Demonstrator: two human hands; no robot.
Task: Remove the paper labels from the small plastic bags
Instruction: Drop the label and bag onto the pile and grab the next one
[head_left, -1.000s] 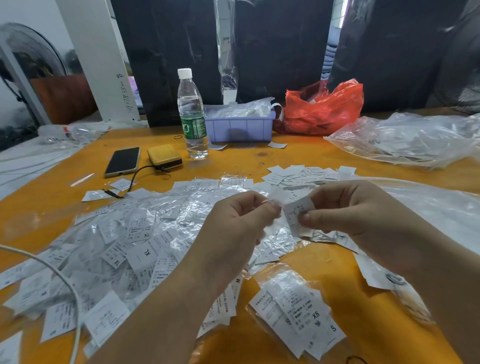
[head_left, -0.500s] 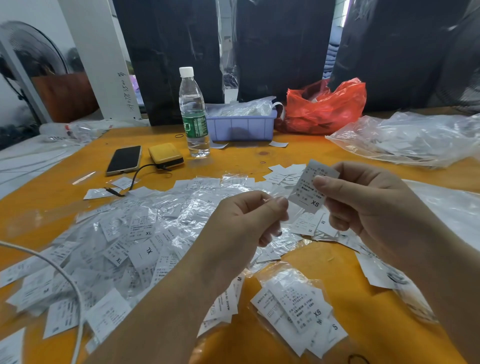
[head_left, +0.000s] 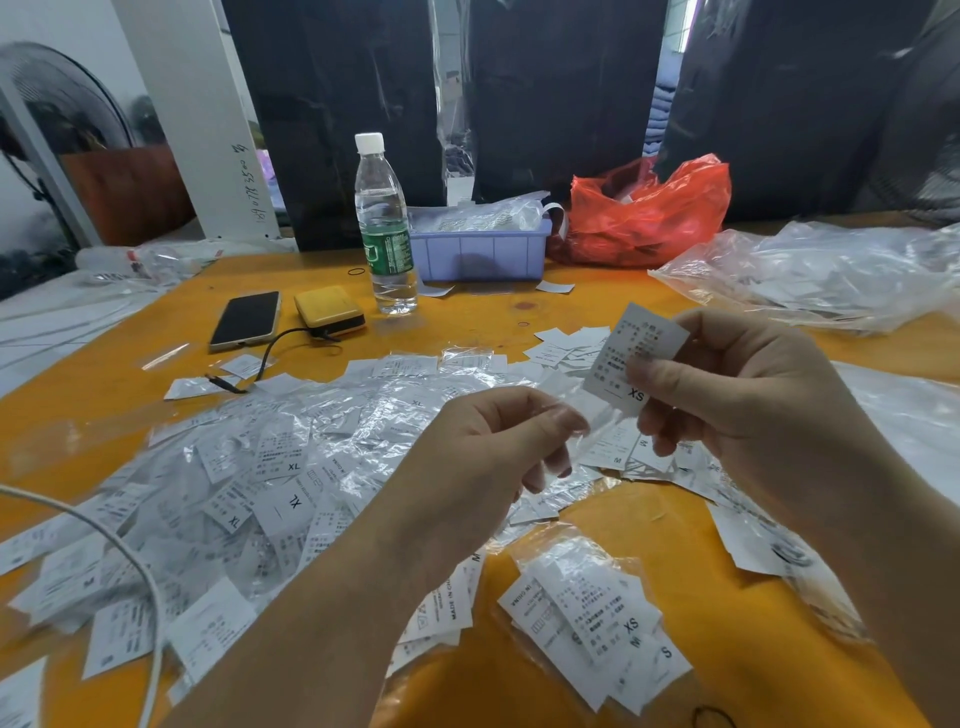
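My right hand (head_left: 737, 410) pinches a white paper label (head_left: 631, 358) marked XS, held up above the table. My left hand (head_left: 483, 467) pinches a small clear plastic bag (head_left: 597, 421) between thumb and forefinger; the bag hangs just left of and below the label. A big heap of small bags with labels inside (head_left: 249, 488) covers the table to the left. Loose labels (head_left: 566, 348) lie beyond my hands, and a clear bag holding several labels (head_left: 597, 613) lies near the front.
On the orange table (head_left: 519, 306) stand a water bottle (head_left: 385, 228), a phone (head_left: 247, 319), a yellow power bank (head_left: 330, 312), a purple bin (head_left: 480, 249) and a red plastic bag (head_left: 649, 213). Large clear plastic bags (head_left: 821, 275) lie at the right. A white cable (head_left: 130, 566) crosses the left.
My right hand has pulled the XS label out of the small bag and lifted it up and to the right. My left hand has kept hold of the bag.
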